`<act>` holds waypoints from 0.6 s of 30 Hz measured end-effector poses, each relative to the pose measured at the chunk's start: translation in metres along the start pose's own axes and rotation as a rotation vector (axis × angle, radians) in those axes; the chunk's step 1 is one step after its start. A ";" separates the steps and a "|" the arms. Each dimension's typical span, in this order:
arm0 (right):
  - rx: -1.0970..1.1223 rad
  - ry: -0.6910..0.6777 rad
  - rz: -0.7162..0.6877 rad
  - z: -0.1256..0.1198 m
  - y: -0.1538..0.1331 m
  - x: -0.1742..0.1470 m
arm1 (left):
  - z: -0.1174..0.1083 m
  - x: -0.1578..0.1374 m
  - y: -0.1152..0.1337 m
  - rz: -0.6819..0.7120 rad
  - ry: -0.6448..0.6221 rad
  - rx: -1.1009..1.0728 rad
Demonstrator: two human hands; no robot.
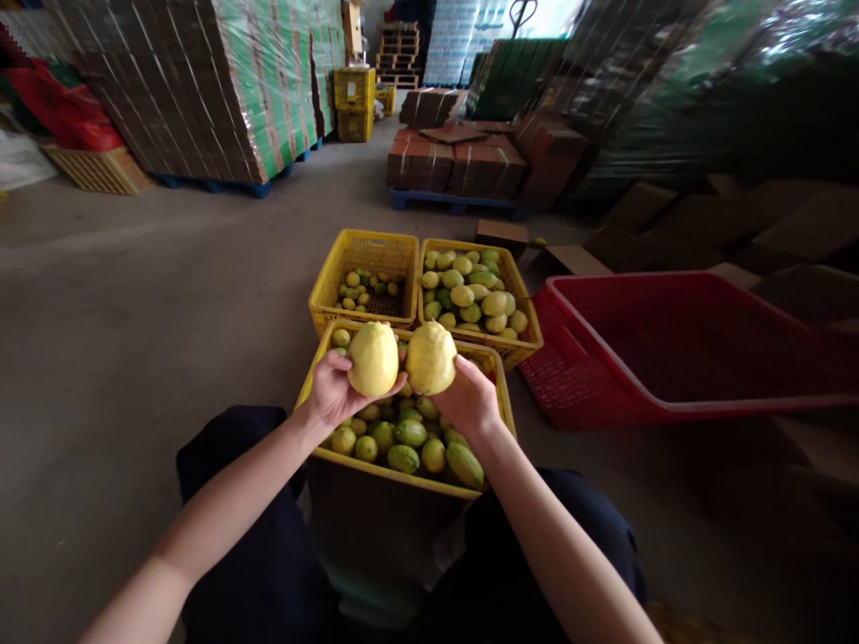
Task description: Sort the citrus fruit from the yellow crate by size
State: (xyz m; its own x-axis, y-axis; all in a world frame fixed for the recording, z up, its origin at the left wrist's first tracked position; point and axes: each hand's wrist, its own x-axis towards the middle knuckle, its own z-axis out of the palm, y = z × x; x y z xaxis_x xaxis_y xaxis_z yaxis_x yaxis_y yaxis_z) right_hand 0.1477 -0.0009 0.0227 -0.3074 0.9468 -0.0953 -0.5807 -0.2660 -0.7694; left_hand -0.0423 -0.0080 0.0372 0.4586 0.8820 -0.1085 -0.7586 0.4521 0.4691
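My left hand is closed around a large, smooth yellow citrus-like fruit, thumb on its left side. A second yellow fruit, bumpy at the top, sits in my right hand, with the thumb at its right edge. The two fruits are held side by side with a narrow gap between them. Both hands are over the near yellow crate, which contains many green and yellow fruits, some ribbed and elongated, such as a green one. My hands and the held fruits hide part of the crate's contents.
Behind stand a yellow crate with small fruits at its bottom and another yellow crate filled higher. A large red bin is at the right, beside flattened cardboard. Bundled cardboard stacks rest on a blue pallet.
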 end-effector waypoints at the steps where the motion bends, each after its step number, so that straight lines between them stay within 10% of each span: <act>1: 0.001 -0.010 -0.005 0.000 0.001 -0.001 | -0.001 0.000 0.000 -0.001 0.005 -0.005; 18: 0.050 0.000 -0.030 -0.003 0.001 -0.001 | 0.009 0.004 -0.007 -0.015 0.155 -0.052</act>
State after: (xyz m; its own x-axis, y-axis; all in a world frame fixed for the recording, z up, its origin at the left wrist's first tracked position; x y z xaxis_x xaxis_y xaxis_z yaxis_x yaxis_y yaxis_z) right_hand 0.1496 -0.0017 0.0199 -0.2889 0.9546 -0.0724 -0.6268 -0.2458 -0.7394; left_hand -0.0309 -0.0085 0.0408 0.3960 0.8833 -0.2511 -0.7769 0.4680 0.4211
